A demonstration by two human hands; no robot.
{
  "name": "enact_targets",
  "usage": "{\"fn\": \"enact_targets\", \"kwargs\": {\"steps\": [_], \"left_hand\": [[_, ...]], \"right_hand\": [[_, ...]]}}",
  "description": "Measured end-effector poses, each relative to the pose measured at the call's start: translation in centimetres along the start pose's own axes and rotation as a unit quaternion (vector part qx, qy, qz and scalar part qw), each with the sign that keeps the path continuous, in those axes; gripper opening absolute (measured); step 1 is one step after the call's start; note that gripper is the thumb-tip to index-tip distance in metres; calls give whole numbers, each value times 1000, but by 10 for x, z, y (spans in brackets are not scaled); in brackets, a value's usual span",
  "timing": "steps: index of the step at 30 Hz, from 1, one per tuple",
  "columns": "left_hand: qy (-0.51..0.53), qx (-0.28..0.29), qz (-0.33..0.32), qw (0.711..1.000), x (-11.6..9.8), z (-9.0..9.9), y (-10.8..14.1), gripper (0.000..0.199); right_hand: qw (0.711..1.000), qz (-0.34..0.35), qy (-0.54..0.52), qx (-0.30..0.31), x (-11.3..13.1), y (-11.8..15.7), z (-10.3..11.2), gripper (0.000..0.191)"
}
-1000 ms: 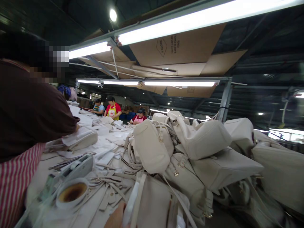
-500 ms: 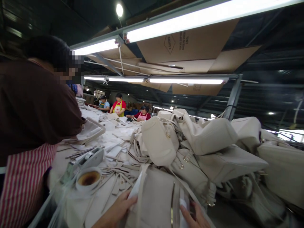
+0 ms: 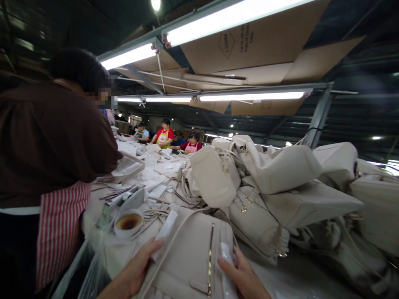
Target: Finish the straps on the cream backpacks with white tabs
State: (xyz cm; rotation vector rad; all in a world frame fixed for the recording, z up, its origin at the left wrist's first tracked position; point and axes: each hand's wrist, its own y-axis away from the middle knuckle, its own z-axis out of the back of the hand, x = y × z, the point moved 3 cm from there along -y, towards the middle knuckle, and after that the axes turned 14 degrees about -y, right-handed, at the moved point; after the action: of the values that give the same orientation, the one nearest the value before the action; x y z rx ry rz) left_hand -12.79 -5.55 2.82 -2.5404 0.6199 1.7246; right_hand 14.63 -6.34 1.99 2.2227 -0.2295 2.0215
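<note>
A beige bag (image 3: 187, 249) with a gold zipper lies in front of me, held between my two hands. My left hand (image 3: 140, 261) grips its left side, where a strip of white wrapping (image 3: 166, 232) shows beside a long beige strap (image 3: 177, 230). On the right side, my right hand (image 3: 241, 270) is closed round the edge, with the thumb over another white wrapped piece (image 3: 227, 254). The fingers behind the bag are partly hidden. Just beyond my left hand stands a white bowl (image 3: 116, 230) of brown stuff.
Many beige bags (image 3: 215, 178) are heaped on the right, several with gold buckles. Behind the bowl sits a grey tool (image 3: 132, 199) among loose straps and papers. Clear plastic (image 3: 96, 261) hangs at the table edge. A co-worker in brown (image 3: 59, 141) leans in on the left.
The bag and both hands have come up and left in view, so more of the zipper shows. The heap and bowl have shifted slightly in view as my head moved.
</note>
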Motion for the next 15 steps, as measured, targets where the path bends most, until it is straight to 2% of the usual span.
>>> {"fn": "enact_targets", "kwargs": {"steps": [3,7,11,15], "left_hand": [[14,36,10,999,8,9,1,52],[-2,61,3,998,15,16,2,51],[-34,78,40,996,17,21,-3,60],[-56,63,51,995,20,29,-11,73]], "right_hand": [[1000,22,-2,12,-17,0,-9,82],[999,22,40,26,-34,-4,-6,65],[991,66,114,-31,-44,-9,-3,61],[988,60,130,-52,-55,-15,-7,63]]}}
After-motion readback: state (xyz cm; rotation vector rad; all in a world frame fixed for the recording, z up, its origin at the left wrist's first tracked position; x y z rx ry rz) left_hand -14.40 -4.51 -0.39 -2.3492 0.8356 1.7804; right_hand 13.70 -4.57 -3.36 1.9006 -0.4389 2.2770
